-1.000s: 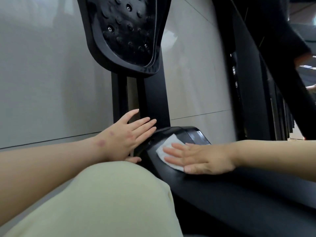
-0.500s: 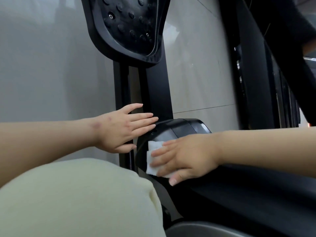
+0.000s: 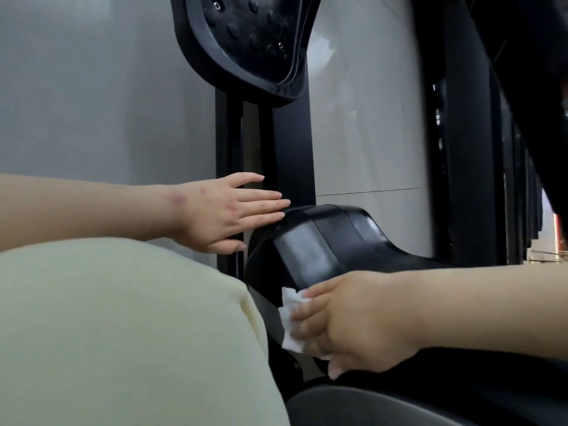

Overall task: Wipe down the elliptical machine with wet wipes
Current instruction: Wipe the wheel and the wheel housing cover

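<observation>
The elliptical machine's glossy black plastic end cover [image 3: 319, 244] sits at centre, with damp streaks on its top. My right hand [image 3: 356, 327] presses a crumpled white wet wipe [image 3: 289, 324] against the cover's lower front edge; my fingers lie over the wipe and my thumb points down, clear of it. My left hand [image 3: 224, 216] rests flat with straight fingers on the black rail beside the cover, its fingertips touching the cover's upper left corner. The studded black foot pedal [image 3: 246, 41] stands above on its rail.
My knee in pale yellow-green fabric [image 3: 123, 318] fills the lower left, close to the cover. Grey tiled floor [image 3: 365, 118] lies behind the machine. Black frame bars [image 3: 467, 149] rise on the right. A dark rounded part [image 3: 368, 407] lies at the bottom.
My right hand has slid the wipe from the cover's top down over its front to the lower edge. My left hand has stayed on the rail.
</observation>
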